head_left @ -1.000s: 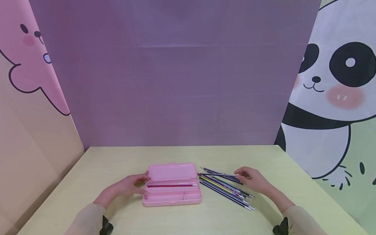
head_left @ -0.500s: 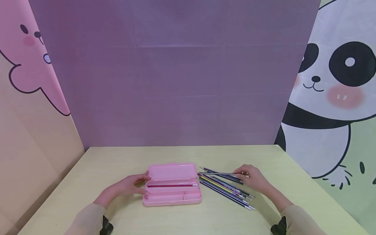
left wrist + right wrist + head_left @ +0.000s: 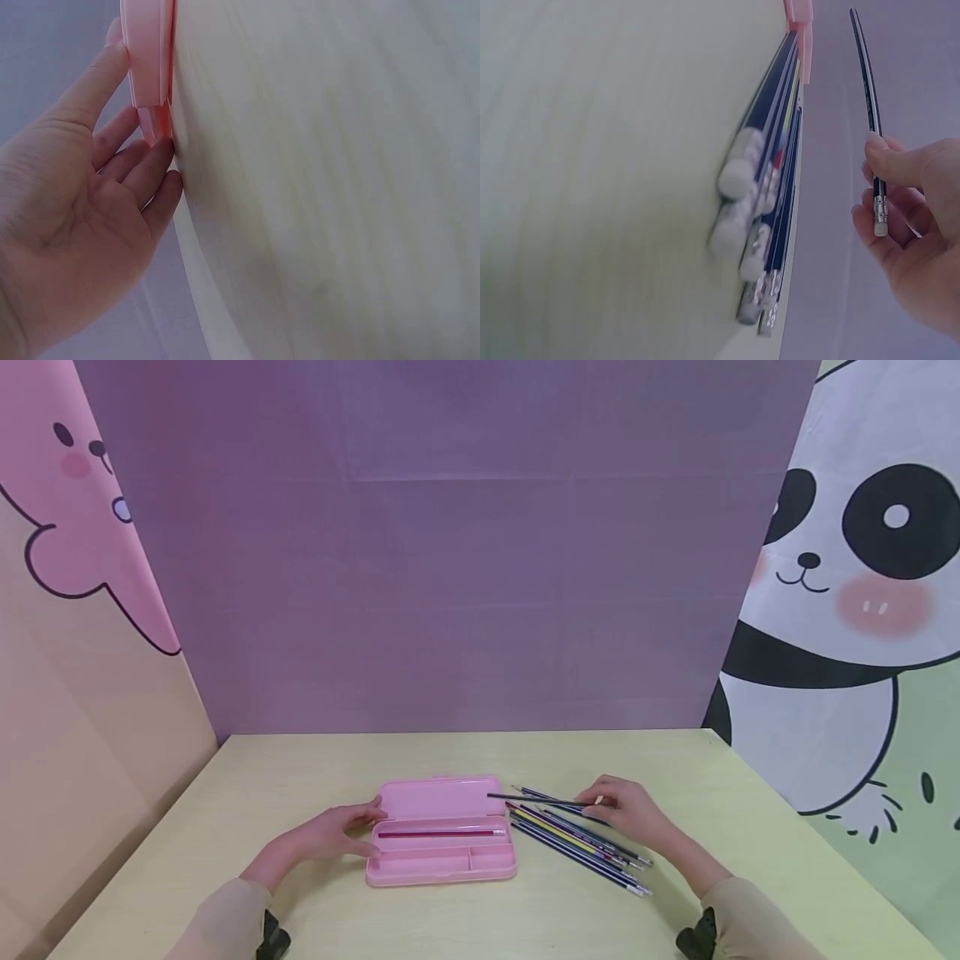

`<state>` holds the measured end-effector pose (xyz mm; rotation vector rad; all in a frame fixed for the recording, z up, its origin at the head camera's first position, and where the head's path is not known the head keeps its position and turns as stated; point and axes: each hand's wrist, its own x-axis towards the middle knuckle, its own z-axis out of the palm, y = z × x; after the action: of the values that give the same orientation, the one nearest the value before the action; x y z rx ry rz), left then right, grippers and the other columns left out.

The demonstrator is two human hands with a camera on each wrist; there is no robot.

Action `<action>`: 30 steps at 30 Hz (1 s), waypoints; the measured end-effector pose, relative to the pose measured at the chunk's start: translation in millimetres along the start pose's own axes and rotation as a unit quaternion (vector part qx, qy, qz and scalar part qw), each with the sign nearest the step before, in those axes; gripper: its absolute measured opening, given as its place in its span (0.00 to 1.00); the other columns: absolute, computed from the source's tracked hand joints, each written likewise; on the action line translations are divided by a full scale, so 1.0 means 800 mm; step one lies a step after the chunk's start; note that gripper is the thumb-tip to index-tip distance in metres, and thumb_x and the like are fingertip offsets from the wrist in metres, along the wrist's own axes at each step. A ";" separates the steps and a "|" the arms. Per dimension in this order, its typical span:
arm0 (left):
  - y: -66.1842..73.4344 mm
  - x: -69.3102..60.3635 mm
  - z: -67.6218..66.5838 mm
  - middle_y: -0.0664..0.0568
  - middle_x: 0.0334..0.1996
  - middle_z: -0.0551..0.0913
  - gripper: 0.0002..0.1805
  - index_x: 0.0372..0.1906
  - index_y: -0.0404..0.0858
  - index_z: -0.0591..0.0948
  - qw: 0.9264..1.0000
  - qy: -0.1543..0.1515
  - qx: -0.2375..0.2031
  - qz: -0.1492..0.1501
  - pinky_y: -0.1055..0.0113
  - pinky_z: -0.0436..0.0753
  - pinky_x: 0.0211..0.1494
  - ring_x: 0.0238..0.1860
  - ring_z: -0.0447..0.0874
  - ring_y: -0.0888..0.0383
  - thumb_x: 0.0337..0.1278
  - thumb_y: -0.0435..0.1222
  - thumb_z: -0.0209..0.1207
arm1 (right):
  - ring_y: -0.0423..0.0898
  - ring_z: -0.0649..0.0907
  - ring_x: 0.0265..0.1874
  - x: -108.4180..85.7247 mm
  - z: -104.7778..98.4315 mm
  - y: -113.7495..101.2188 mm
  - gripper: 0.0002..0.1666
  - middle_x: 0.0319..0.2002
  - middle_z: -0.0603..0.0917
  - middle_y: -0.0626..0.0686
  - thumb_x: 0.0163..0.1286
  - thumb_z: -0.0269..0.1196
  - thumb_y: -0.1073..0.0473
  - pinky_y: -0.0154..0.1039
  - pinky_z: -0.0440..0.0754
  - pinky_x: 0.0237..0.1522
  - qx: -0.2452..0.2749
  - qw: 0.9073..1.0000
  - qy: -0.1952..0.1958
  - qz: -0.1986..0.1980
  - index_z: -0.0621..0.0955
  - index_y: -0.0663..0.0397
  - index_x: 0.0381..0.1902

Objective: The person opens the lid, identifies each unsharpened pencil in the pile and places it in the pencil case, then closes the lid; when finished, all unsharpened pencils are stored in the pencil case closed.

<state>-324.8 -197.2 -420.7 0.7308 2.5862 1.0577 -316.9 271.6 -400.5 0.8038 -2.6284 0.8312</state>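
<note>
A pink pencil case [image 3: 442,864] lies open on the table, lid folded back, with a red pencil [image 3: 441,834] in its long compartment. My left hand [image 3: 341,831] holds the case at its left end, thumb on the near part and fingers by the lid; the left wrist view shows them on its pink edge [image 3: 148,60]. With thumb and fingers, my right hand [image 3: 622,808] pinches a dark striped pencil [image 3: 536,798] near its eraser end. That pencil is raised above the pile, its far end over the lid's right edge. Several pencils [image 3: 573,847] lie fanned right of the case.
The pale wooden table [image 3: 300,768] ends at a purple backdrop [image 3: 450,568]. Eraser ends [image 3: 739,176] of the loose pencils point toward the near right. Patterned panels, one with a panda [image 3: 862,610], stand at either side.
My right hand has lifted the dark pencil off the pile and moved slightly left, bringing its far end over the lid. My left hand stays on the case.
</note>
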 end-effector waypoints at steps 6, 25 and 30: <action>0.001 -0.001 0.000 0.36 0.71 0.54 0.37 0.63 0.35 0.71 1.000 0.000 0.005 0.002 0.46 0.58 0.71 0.70 0.56 0.40 0.46 0.47 0.68 | 0.33 0.74 0.24 0.008 0.008 -0.011 0.08 0.32 0.81 0.50 0.61 0.64 0.64 0.29 0.77 0.26 0.024 1.000 -0.008 -0.008 0.85 0.58 0.39; 0.005 -0.003 -0.001 0.39 0.71 0.56 0.39 0.64 0.36 0.70 1.000 0.007 0.016 -0.005 0.45 0.59 0.71 0.70 0.57 0.41 0.47 0.48 0.67 | 0.36 0.71 0.26 0.044 0.050 -0.061 0.07 0.30 0.81 0.45 0.59 0.66 0.64 0.27 0.73 0.26 0.038 0.999 -0.033 -0.012 0.86 0.55 0.37; 0.006 -0.003 -0.001 0.39 0.71 0.57 0.39 0.64 0.36 0.70 1.000 0.009 0.019 -0.008 0.45 0.59 0.71 0.70 0.57 0.41 0.46 0.48 0.68 | 0.35 0.71 0.25 0.052 0.063 -0.073 0.08 0.29 0.80 0.45 0.59 0.66 0.64 0.27 0.74 0.25 0.052 0.997 -0.046 -0.026 0.86 0.56 0.38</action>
<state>-321.5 -195.9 -416.6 0.7104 2.6288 1.0176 -321.1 183.7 -398.1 0.9550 -2.6495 0.9446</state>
